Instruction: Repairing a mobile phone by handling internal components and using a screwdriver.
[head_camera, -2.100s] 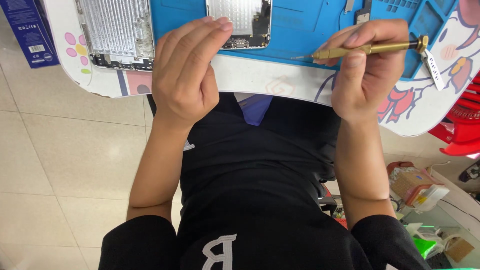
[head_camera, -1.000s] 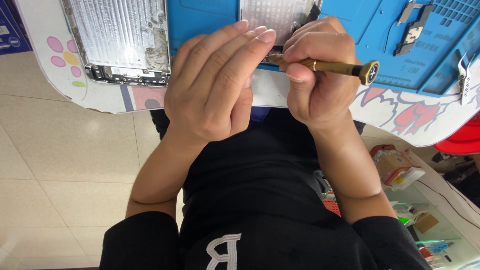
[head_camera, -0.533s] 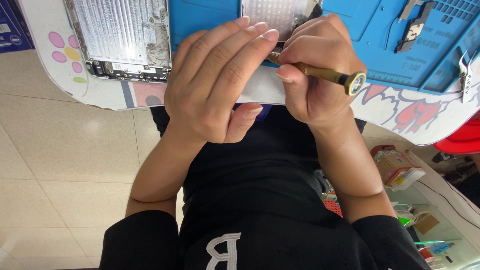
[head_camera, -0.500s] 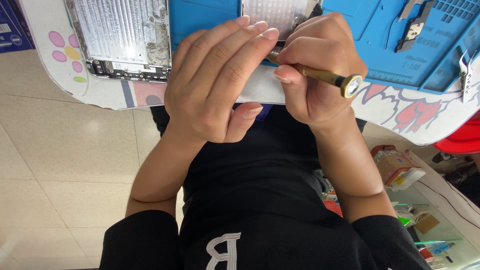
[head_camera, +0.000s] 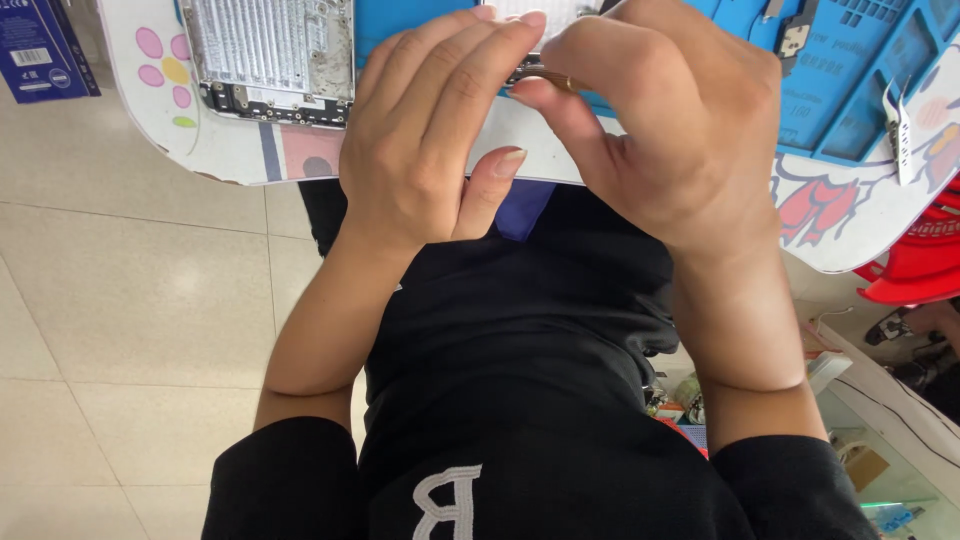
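Centrally, in the upper half of the frame, both hands are seen pressed close together over the edge of a white table (head_camera: 240, 165). The left hand (head_camera: 430, 150) is laid flat with its fingers (head_camera: 470, 70) stretched upward over a small opened device (head_camera: 535, 12), of which only a pale sliver is shown at the top edge; nothing is clasped by this hand, which merely rests on the device, the thumb tucked below. The right hand (head_camera: 670, 130) is curled to the right of it, and a slim brass-coloured tool (head_camera: 550, 80) is pinched between its thumb and fingers; only a short stretch of the tool can be seen, just beside the left fingertips, its tip hidden. Under the hands a blue work mat (head_camera: 850, 90) is spread toward the upper right, with a small dark part (head_camera: 795, 35) laid on it. At the upper left a silver metal plate (head_camera: 270, 50) with a dark component strip along its lower edge is placed on the table. A dark blue box (head_camera: 40, 50) is seen at the far upper left.
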